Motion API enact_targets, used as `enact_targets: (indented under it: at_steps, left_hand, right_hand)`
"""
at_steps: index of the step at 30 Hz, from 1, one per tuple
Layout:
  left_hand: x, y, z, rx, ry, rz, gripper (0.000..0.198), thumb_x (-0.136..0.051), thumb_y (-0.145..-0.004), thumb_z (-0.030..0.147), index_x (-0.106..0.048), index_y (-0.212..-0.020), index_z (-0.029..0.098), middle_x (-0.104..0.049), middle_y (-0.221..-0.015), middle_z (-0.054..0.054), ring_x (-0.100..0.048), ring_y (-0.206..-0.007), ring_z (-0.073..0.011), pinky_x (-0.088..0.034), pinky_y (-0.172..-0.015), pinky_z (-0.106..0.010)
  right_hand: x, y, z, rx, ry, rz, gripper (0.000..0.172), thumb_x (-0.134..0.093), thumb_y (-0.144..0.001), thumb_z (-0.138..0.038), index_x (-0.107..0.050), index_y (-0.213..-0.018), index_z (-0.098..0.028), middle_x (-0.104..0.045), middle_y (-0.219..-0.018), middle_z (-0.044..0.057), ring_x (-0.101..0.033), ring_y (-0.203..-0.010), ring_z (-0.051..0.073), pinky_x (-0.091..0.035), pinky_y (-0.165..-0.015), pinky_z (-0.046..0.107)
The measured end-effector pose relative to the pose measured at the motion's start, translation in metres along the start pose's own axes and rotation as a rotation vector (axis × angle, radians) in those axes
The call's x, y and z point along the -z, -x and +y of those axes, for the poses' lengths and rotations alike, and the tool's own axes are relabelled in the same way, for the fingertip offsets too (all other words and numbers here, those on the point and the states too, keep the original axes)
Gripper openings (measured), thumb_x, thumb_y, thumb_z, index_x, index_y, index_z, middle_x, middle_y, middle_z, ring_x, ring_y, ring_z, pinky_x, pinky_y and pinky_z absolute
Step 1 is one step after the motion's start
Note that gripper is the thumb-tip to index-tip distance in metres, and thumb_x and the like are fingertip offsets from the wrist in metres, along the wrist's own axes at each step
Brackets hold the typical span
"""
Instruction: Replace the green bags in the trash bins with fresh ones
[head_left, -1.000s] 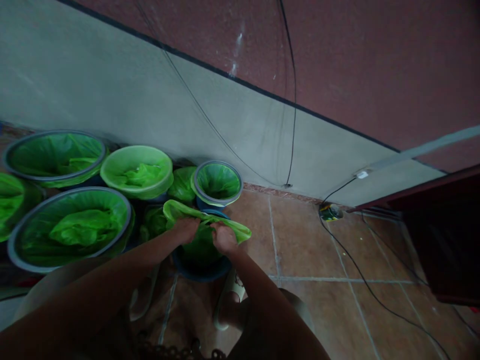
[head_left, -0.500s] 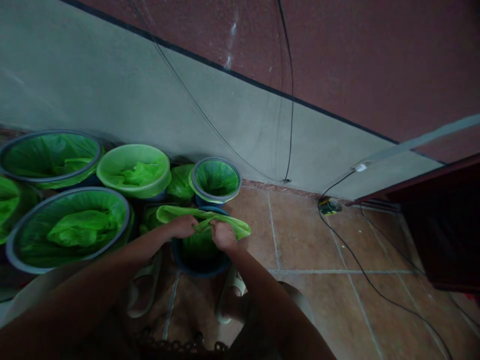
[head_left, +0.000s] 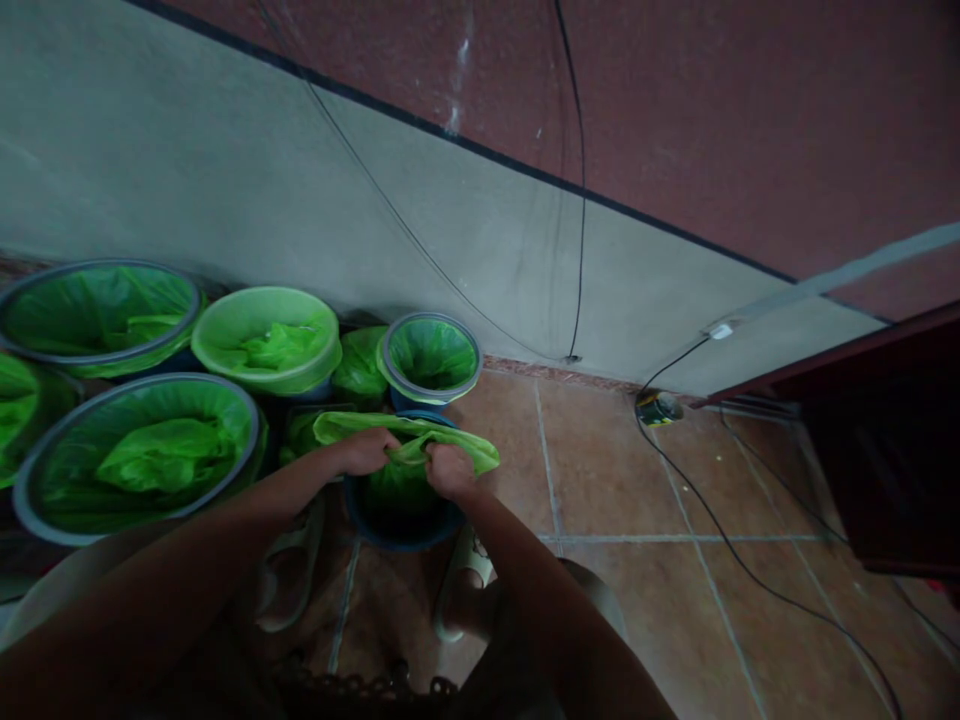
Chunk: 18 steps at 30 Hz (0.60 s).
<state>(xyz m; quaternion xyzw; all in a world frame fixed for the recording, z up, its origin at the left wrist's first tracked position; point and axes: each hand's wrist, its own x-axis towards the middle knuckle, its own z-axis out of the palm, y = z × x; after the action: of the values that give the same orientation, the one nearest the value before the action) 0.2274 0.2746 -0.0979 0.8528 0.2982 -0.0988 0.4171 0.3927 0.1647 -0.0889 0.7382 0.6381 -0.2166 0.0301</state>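
Both hands grip the near edge of a green plastic bag (head_left: 480, 452), whose mouth spreads sideways over a dark blue bin (head_left: 409, 540). My left hand (head_left: 369, 450) is closed on the edge left of the middle. My right hand (head_left: 450, 470) is closed on it a little to the right, with a short stretch of plastic between the two. Part of the bag hangs down inside the bin, which stands on the floor between my feet. The fingertips are partly hidden by the folds.
Several bins lined with green bags stand to the left, among them a small grey-rimmed bin (head_left: 431, 358), a light green-rimmed bin (head_left: 266, 338) and a large grey-rimmed bin (head_left: 139, 460). A black cable (head_left: 742, 550) crosses the tiled floor at right, past a dark can (head_left: 658, 409).
Almost nothing differs. Both hands keep hold of the bag's edge, and the view has shifted very slightly.
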Motion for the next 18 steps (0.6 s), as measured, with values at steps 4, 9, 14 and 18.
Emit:
enact_targets:
  at_steps: [4, 9, 14, 18]
  left_hand:
    - [0.002, 0.003, 0.005, 0.139, -0.115, 0.044, 0.020, -0.058, -0.075, 0.022, -0.075, -0.084, 0.016, -0.073, -0.086, -0.009, -0.063, -0.086, -0.0246, -0.046, -0.077, -0.031]
    - [0.005, 0.007, 0.012, 0.197, -0.203, 0.121, 0.016, -0.061, -0.077, 0.019, -0.074, -0.085, 0.015, -0.073, -0.087, -0.010, -0.062, -0.087, -0.0236, -0.046, -0.078, -0.031]
    - [0.002, 0.013, 0.017, 0.199, -0.259, 0.077, 0.015, -0.062, -0.079, 0.021, -0.072, -0.084, 0.011, -0.072, -0.089, -0.014, -0.065, -0.093, -0.0291, -0.047, -0.084, -0.037]
    - [0.001, 0.019, 0.023, 0.170, -0.241, -0.025, 0.013, -0.067, -0.074, 0.022, -0.073, -0.081, 0.014, -0.073, -0.087, -0.013, -0.068, -0.089, -0.0303, -0.049, -0.082, -0.038]
  right_hand:
    - [0.015, 0.006, -0.003, -0.033, -0.026, 0.029, 0.025, -0.053, -0.086, -0.020, -0.073, -0.102, -0.016, -0.075, -0.099, 0.014, -0.071, -0.096, 0.026, -0.051, -0.081, 0.032]
    - [0.029, 0.010, -0.004, -0.026, -0.245, 0.056, 0.017, -0.062, -0.078, -0.015, -0.072, -0.090, -0.018, -0.075, -0.086, 0.006, -0.068, -0.080, 0.018, -0.049, -0.073, 0.025]
    - [0.043, 0.015, 0.004, -0.071, -0.824, -0.052, 0.005, -0.066, -0.078, -0.023, -0.064, -0.078, -0.018, -0.061, -0.059, -0.004, -0.054, -0.051, 0.008, -0.041, -0.050, 0.017]
    - [0.062, 0.021, 0.017, -0.022, -1.047, -0.080, 0.018, -0.071, -0.074, -0.032, -0.063, -0.077, -0.017, -0.057, -0.055, -0.005, -0.051, -0.048, 0.008, -0.038, -0.045, 0.015]
